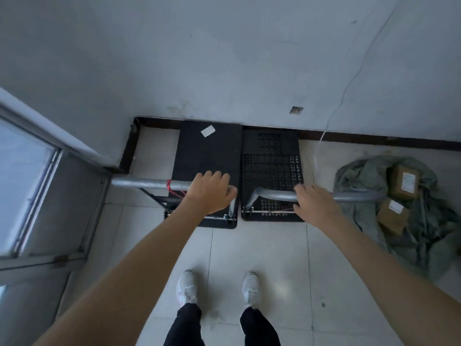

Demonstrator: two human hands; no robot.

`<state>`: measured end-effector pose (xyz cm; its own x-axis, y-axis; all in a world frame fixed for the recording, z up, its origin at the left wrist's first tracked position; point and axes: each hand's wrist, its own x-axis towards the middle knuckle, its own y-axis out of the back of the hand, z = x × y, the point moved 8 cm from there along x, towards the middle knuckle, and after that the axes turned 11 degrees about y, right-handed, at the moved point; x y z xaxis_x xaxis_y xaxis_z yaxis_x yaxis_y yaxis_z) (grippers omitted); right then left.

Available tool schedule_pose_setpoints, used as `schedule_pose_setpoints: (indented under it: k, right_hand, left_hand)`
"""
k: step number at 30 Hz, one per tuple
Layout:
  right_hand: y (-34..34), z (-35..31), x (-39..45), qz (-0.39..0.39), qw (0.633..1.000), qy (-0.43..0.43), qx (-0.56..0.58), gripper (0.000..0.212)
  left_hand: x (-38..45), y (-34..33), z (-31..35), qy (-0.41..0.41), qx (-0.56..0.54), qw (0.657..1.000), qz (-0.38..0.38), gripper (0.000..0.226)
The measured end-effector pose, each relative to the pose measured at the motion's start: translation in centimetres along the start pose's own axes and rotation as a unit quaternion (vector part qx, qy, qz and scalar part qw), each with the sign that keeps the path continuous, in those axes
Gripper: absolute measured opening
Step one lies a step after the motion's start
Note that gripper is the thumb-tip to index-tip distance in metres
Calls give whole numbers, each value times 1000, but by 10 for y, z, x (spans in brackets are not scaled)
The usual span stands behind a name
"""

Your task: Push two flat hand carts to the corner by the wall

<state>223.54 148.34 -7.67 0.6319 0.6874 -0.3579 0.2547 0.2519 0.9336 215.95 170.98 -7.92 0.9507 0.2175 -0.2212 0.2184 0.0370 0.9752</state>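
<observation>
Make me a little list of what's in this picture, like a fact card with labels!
place: tiled floor by a white wall with a dark baseboard
left cart: black, solid deck, white paper slip on it, front edge at the baseboard
right cart: black, deck with holes, beside the left cart, front edge at the baseboard
left hand: on the left cart's grey handle, near a red cord
right hand: on the right cart's grey handle
to the right: green sack with cardboard boxes
bottom: two white shoes
</observation>
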Motion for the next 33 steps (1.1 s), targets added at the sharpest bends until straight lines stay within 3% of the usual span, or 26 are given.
schedule_pose_setpoints:
  k: [7,25,33]
  right_hand:
    - [-11,3,9,-5,998,56,-14,29]
    - [-11,-26,21,-8,999,31,1,27]
    - [-5,-19,20,-13,999,28,31,27]
  left_hand:
    - [-3,-9,1,-10,45,999,2,33]
    - [7,-14,-8,-66,50,996,-32,33]
    - [9,-9,-4,-50,14,997,-48,33]
